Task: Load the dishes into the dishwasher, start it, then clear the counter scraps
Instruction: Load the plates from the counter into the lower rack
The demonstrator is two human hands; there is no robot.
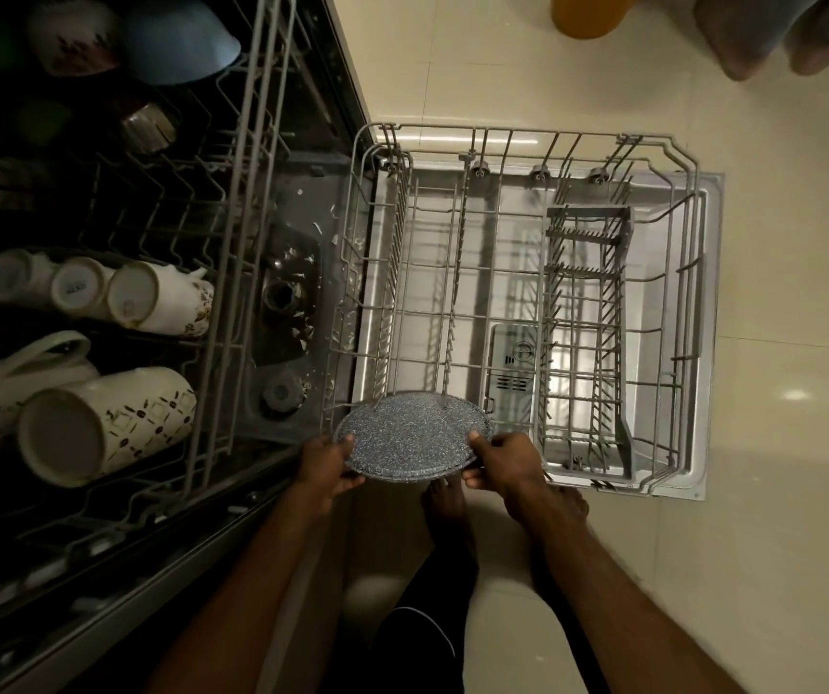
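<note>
Cream floor tiles (778, 343) fill the right side and the top of the view, glossy under the light. Across the left lies the dark tub of the open dishwasher (292, 303), with its door (710, 202) folded down flat over the floor. The lower rack (502, 137) is drawn out onto that door. Its grey wires are bare apart from the cutlery basket (623, 227) on its right side, and the detergent dispenser (512, 368) shows through the rack's floor.

The upper rack (232, 192) stands out to the left and is loaded. A tall patterned mug (102, 423) lies on its side near the front beside a white jug (27, 358). A row of smaller mugs (152, 298) sits behind them, and a blue bowl (177, 42), a white flowered bowl (72, 37) and a steel cup (147, 127) are at the back. An orange container (588, 15) stands on the floor at the top edge.

The speckled grey plate (410, 435) is at the near left corner of the lower rack. It is tilted face-up toward the camera, and its far rim is in among the rack's near wires. Both hands grasp it. The left hand (325, 465) curls round its left edge, thumb on the face. The right hand (507, 460) pinches its right edge, thumb on top and fingers below. A bare foot (445, 493) shows on the floor just beneath the plate.
</note>
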